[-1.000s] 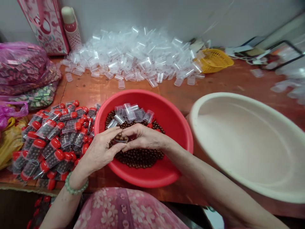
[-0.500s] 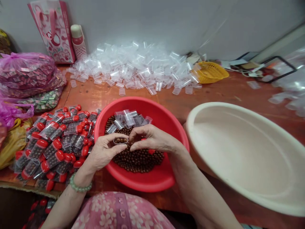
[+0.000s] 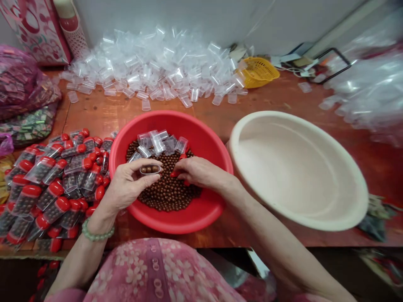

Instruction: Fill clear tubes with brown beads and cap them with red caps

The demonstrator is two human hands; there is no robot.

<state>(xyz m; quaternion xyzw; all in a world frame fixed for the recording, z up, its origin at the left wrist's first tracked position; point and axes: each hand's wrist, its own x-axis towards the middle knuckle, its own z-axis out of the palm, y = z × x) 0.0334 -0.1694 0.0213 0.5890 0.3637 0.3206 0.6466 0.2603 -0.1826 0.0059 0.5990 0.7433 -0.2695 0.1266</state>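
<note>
Left hand [image 3: 126, 184], narrow grip around clear container [image 3: 150, 173]

A bowl [image 3: 206, 144] stands on the table [image 3: 103, 111], with a tub [image 3: 292, 176] just to its right. Beads [image 3: 166, 197] lie in the bowl, and loose cups [image 3: 156, 142] rest at their back. The left hand [image 3: 124, 186] is over the bowl's left side, the right hand [image 3: 204, 172] over its right. Left of the bowl lies a heap of cases [image 3: 44, 170]. Behind the bowl, a cup pile [image 3: 157, 71] sits between a flask [image 3: 75, 35] and a basket [image 3: 260, 71].
</note>
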